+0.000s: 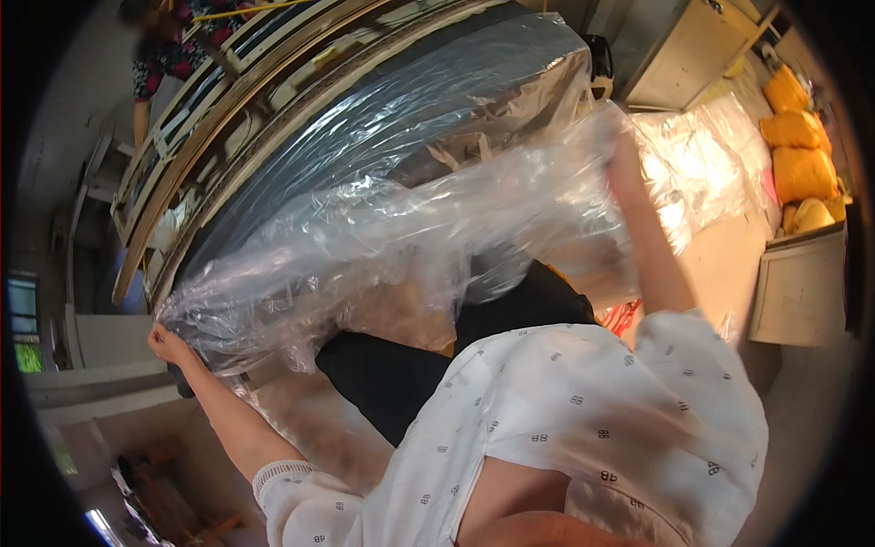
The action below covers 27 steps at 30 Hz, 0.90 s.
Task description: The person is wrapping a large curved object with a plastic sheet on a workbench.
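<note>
A clear plastic sheet (pixel 392 223) stretches wide across the view in loose, shiny folds, between my two hands. My left hand (pixel 166 343) pinches its left end, close to the lower corner of a large wooden-framed piece. My right hand (pixel 625 166) is raised at the other end with the plastic bunched at its fingers, which are partly veiled by the film. Beyond the sheet lies the large piece, with a dark grey padded side (pixel 374 118) under shiny film and a bare wooden frame (pixel 214 150) facing away. Some of the plastic hangs down over my knees.
At the upper left another person (pixel 169 64) in a patterned top stands behind the frame. More crumpled plastic (pixel 706 164) lies on the right. Orange bundles (pixel 800 137) are stacked beside a pale cabinet (pixel 800 287). A pale board (pixel 679 55) leans at the upper right.
</note>
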### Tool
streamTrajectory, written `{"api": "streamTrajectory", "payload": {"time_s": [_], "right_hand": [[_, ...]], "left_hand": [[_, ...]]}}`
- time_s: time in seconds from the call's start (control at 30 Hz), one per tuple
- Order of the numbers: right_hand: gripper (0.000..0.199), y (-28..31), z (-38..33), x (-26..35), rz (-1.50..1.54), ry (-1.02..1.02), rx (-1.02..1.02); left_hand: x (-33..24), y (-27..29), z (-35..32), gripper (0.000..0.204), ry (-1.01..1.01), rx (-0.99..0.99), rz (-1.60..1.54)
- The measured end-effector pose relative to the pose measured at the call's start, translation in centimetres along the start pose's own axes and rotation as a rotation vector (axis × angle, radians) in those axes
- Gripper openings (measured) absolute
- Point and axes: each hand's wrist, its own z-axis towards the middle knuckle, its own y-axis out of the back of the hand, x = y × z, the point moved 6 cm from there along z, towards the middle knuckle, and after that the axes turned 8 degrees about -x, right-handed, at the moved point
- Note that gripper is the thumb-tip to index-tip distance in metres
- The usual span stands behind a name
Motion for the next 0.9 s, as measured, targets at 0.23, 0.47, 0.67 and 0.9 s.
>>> {"api": "streamTrajectory", "payload": {"time_s": [0.23,0.47,0.67,0.9], "right_hand": [[0.029,10.6,9.5,30.8,-1.172,1.219,-0.557],[0.038,-12.3,2.2,20.8,-0.874,1.483,0.156],[0.060,-11.3,10.2,4.4,-1.255,1.173,0.307],[0.038,-15.1,8.4,9.6,-1.101,1.189,0.068]], "left_hand": [[-13.0,-7.0,-9.0,0.026,-0.304,0.454,-0.250],[-7.7,-2.1,-5.9,0.035,-0.089,0.041,0.022],[1.5,6.9,-0.1,0.035,-0.059,0.075,0.520],[0.7,6.6,-1.1,0.035,-0.035,0.130,0.741]]}}
